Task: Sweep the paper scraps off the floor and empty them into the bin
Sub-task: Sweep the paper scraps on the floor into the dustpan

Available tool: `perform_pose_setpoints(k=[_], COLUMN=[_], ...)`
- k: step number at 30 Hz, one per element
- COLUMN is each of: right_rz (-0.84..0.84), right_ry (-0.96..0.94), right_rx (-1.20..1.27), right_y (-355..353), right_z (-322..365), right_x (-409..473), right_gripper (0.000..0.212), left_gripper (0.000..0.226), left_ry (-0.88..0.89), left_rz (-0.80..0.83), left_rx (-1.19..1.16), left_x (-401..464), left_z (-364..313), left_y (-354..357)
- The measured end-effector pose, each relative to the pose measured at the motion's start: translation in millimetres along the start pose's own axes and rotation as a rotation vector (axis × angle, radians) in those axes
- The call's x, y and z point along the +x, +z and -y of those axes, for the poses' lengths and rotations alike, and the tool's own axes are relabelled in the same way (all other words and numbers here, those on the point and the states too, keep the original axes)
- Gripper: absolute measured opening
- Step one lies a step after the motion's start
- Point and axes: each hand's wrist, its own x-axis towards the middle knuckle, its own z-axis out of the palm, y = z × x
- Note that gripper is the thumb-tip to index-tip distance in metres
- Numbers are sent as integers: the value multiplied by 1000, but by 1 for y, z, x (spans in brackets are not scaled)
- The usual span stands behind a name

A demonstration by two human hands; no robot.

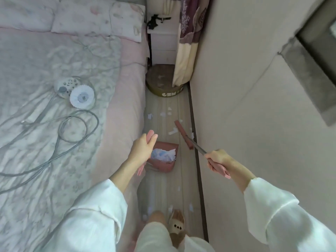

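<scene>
Paper scraps [168, 113] lay scattered on the pale wood-effect floor [163, 180] of the narrow aisle between the bed [72, 88] and the beige wall panel [236, 88]. One cluster sat just short of the round bin [163, 82]; a longer strip lay beside the broom head; further scraps were strewn near the person's slippered foot [176, 222] at the lower edge of view. A quantity of white and bluish paper was already gathered inside the pink dustpan [163, 164], which stood on the floor close against the side of the bed.

The left hand [142, 148] was clenched around the dustpan's pink upright handle [151, 136], whose top protruded above the fist. The right hand [217, 159] was closed around the pink grip of the broom [183, 134], its metal shaft running forward and down to a reddish-pink head set at an angle near the skirting on the right, among the scraps.

The bin, olive-sided with pale lettering, stood at the far end of the aisle, partly overhung by a cream and purple curtain [189, 39]. Behind it was a white bedside cabinet [163, 42]. On the floral bedcover lay a grey coiled cable [78, 124] and two round white devices [76, 91]. Both forearms wore loose white sleeves.
</scene>
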Motion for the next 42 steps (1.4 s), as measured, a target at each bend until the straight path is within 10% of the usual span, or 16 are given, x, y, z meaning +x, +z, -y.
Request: perform_pose_setpoints(k=[19, 42], right_rz=[-51, 266], right_ry=[29, 87], right_rx=[-69, -596], right_y=[6, 5], right_z=[275, 350], right_x=[226, 315], right_gripper=[28, 14], left_gripper=[39, 38], left_ry=[-50, -101], left_rz=[5, 26], left_rx=[76, 377], left_x=[314, 383], left_z=[-86, -119], left_y=[-60, -55])
